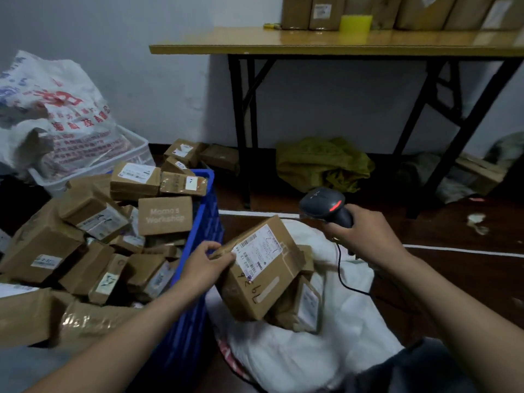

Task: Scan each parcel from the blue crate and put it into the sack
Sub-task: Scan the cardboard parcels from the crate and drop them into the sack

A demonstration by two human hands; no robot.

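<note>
Hanging over the sack (326, 353), the parcel (265, 275) is pinched at its edge by the left hand (205, 262); the scanner (326, 205) is gripped by the right hand (365, 232). Stiff, probably light cardboard.

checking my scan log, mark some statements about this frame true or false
1. The left hand grips a parcel over the sack. True.
2. The right hand holds nothing. False: it grips the scanner.
3. The crate is empty. False: it is piled with parcels.
4. The sack holds other parcels. True.
5. The held parcel's label faces down. False: it faces up.
</note>
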